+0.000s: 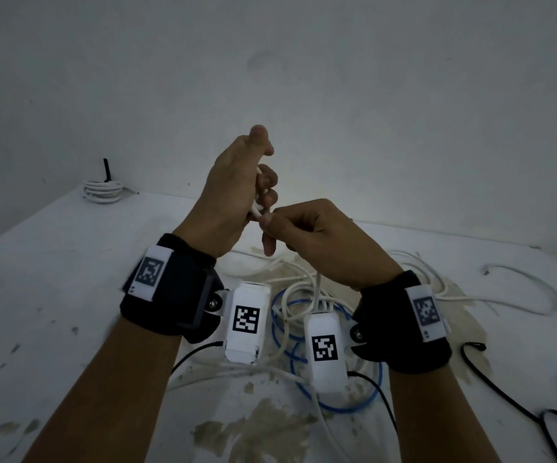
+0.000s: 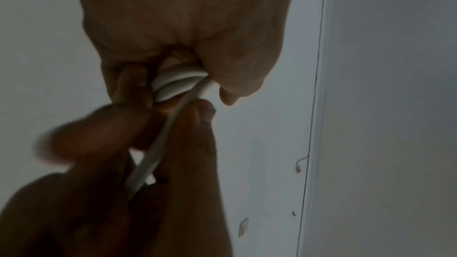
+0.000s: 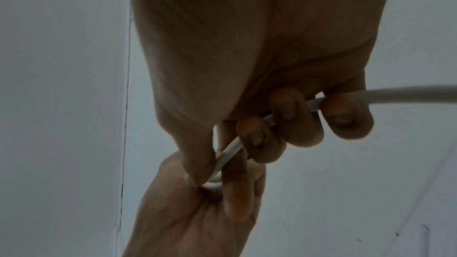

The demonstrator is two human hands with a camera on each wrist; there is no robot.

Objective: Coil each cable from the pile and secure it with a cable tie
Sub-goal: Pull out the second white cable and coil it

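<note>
My left hand (image 1: 233,188) is raised above the table and grips a few small loops of a white cable (image 1: 256,208); the left wrist view shows those loops (image 2: 178,82) pressed between palm and fingers. My right hand (image 1: 317,235) sits just to its right, pinching the same cable by the loops, with the other fingers curled round the strand (image 3: 408,95). From there the cable drops to the pile (image 1: 303,295) of tangled white cables on the table under my wrists. No loose cable tie shows.
A blue cable (image 1: 367,401) loops through the pile. More white cable (image 1: 520,272) trails to the right, and black cables (image 1: 504,396) lie at the right edge. A coiled white cable (image 1: 103,190) with a black strip standing up sits at the stained white table's (image 1: 70,262) far left corner, against the wall.
</note>
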